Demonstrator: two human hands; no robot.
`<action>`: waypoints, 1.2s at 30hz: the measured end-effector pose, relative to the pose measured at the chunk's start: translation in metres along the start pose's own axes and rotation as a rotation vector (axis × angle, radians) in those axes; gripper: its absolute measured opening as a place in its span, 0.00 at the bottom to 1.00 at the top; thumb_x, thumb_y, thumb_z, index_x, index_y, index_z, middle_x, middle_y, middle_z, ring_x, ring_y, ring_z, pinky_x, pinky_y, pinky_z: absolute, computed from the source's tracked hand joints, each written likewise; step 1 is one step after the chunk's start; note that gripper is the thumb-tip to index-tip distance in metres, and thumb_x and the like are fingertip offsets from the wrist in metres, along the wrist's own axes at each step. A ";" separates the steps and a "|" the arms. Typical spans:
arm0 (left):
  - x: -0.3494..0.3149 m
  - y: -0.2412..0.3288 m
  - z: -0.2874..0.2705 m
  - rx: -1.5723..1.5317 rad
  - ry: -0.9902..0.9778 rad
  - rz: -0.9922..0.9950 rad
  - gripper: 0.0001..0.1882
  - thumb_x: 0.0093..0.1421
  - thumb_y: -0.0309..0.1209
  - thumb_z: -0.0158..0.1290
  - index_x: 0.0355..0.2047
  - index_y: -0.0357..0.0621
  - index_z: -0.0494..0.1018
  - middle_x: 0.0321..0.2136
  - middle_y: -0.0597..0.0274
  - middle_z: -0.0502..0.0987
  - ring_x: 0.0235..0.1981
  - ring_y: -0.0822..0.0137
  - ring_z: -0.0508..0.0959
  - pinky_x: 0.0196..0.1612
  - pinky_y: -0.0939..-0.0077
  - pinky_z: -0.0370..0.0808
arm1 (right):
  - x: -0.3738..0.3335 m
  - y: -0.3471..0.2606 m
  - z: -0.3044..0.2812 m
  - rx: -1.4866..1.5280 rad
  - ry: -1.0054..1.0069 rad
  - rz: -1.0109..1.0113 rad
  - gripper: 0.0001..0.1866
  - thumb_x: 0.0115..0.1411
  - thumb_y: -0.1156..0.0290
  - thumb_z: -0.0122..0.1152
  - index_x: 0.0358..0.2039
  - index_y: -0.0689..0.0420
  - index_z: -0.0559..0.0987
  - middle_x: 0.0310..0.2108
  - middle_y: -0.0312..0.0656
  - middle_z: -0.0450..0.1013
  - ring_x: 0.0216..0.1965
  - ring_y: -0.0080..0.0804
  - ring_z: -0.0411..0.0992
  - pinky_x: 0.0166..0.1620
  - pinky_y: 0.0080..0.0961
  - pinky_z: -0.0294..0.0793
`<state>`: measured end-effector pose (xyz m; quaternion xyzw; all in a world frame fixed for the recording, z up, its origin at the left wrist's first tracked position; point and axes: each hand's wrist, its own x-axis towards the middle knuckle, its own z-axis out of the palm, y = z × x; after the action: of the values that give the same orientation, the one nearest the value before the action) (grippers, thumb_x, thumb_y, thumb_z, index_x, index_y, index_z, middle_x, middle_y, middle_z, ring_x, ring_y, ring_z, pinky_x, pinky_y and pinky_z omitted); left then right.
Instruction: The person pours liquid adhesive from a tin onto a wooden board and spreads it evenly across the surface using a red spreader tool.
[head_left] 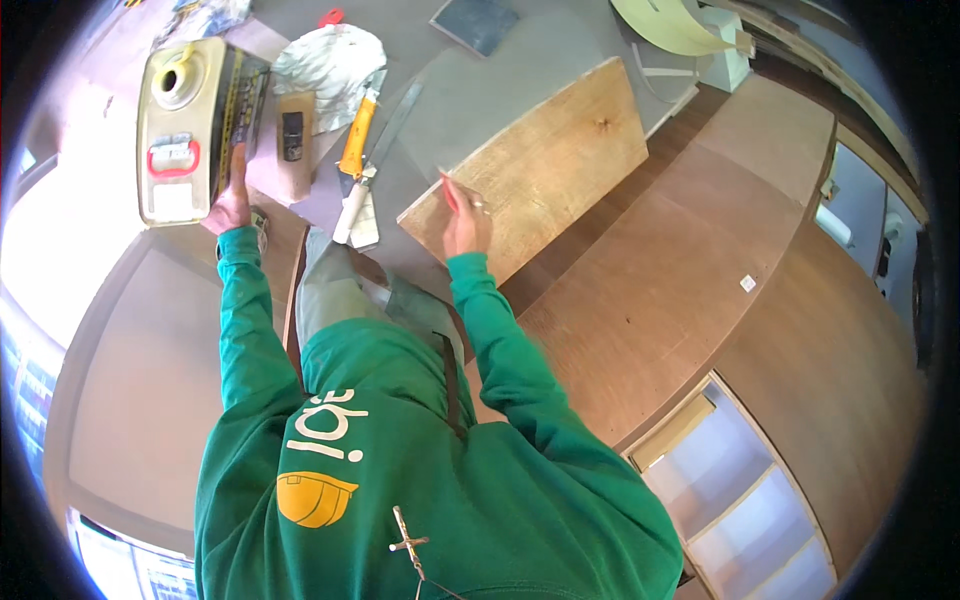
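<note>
My left hand [232, 205] grips the near right corner of a rectangular metal can [185, 105]. The can has a round open spout and a red-rimmed handle on its pale top. Over the near left end of a wooden board [560, 150], my right hand [466, 222] is closed, fingers together. A thin reddish tip shows at those fingers, too small to name. Between the hands lie a yellow-handled tool [358, 140] and a long thin blade [395, 125] beside a white handle [352, 212]. Next to the can is a wooden block [294, 170] with a black piece on it.
A crumpled white sheet [330, 70] and a dark square plate [474, 24] lie on the grey work surface [420, 40]. A curved pale strip [665, 28] is at the far right. A brown panel [690, 260] stretches along the right, near an open shelf unit [735, 490].
</note>
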<state>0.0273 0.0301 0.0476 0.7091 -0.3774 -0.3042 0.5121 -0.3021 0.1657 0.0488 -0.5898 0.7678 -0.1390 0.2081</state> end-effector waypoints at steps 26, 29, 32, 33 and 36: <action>0.003 -0.004 0.001 0.051 -0.009 -0.007 0.30 0.42 0.29 0.68 0.46 0.34 0.71 0.43 0.54 0.76 0.41 0.64 0.76 0.48 0.69 0.71 | -0.042 -0.007 0.011 0.262 -0.064 0.151 0.21 0.59 0.75 0.46 0.54 0.50 0.68 0.46 0.50 0.68 0.46 0.52 0.66 0.50 0.42 0.66; 0.003 0.000 0.000 0.108 -0.024 -0.007 0.29 0.43 0.29 0.68 0.45 0.33 0.71 0.42 0.55 0.76 0.39 0.64 0.76 0.47 0.69 0.71 | -0.035 0.015 0.006 0.036 -0.029 0.155 0.21 0.58 0.76 0.46 0.54 0.50 0.69 0.45 0.51 0.69 0.45 0.54 0.67 0.48 0.43 0.67; 0.001 0.004 0.000 0.029 -0.023 -0.095 0.29 0.43 0.30 0.68 0.45 0.34 0.71 0.41 0.55 0.76 0.39 0.63 0.76 0.48 0.69 0.71 | -0.023 0.027 -0.004 -0.066 -0.088 0.167 0.23 0.57 0.77 0.48 0.54 0.49 0.69 0.45 0.49 0.68 0.46 0.52 0.66 0.48 0.41 0.67; 0.001 0.005 0.000 0.068 -0.009 -0.055 0.29 0.43 0.30 0.68 0.44 0.34 0.72 0.42 0.55 0.76 0.39 0.63 0.76 0.48 0.69 0.70 | -0.023 0.031 -0.004 -0.060 -0.115 0.199 0.23 0.56 0.77 0.48 0.54 0.48 0.69 0.45 0.48 0.68 0.47 0.51 0.65 0.48 0.40 0.67; 0.002 0.006 0.004 0.045 0.012 0.060 0.28 0.42 0.31 0.68 0.43 0.34 0.72 0.42 0.55 0.76 0.40 0.63 0.75 0.48 0.68 0.70 | -0.014 0.042 -0.004 -0.147 -0.026 0.259 0.24 0.55 0.76 0.51 0.54 0.44 0.69 0.45 0.48 0.67 0.46 0.50 0.66 0.49 0.40 0.67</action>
<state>0.0238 0.0257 0.0520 0.7105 -0.4021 -0.2759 0.5073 -0.3365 0.1907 0.0347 -0.5013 0.8428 -0.0469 0.1904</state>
